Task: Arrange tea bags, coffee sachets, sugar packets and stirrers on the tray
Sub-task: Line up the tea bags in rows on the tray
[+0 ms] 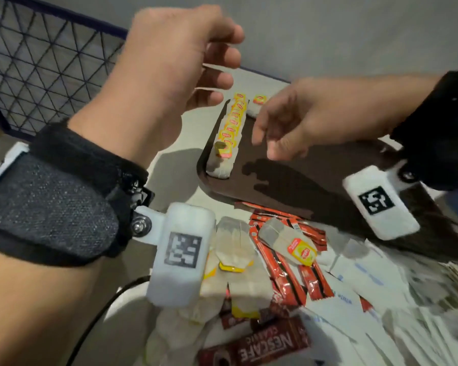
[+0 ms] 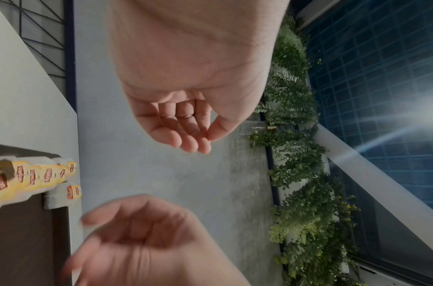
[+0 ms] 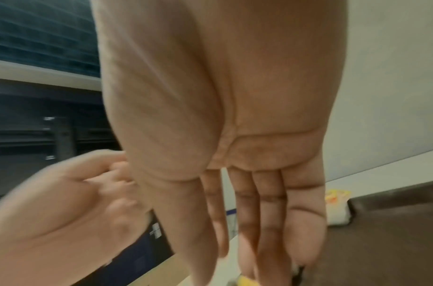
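Both hands are raised above the work surface and hold nothing. The left hand (image 1: 180, 56) is lifted high over the far left corner of the dark brown tray (image 1: 288, 180), its fingers loosely curled toward the palm with the thumb near the fingertips — the left wrist view confirms an empty palm. The right hand (image 1: 296, 122) hovers over the tray's far end, fingers extended and relaxed, pointing downward; the right wrist view shows them straight, with nothing gripped. On the tray, a row of tea bags (image 1: 229, 133) with yellow tags lies overlapped along the left edge, running from the near left corner to the far end. One separate tea bag (image 1: 259, 101) sits just beside the far end of that row, near the tray's far rim. Off the tray, at its near side, a loose heap remains on the white table (image 1: 185, 128): more tea bags (image 1: 288, 241), red coffee sachets (image 1: 280, 265), white sugar packets (image 1: 368, 286) and a dark red Nescafe box (image 1: 259, 344) — all untidy and overlapping.
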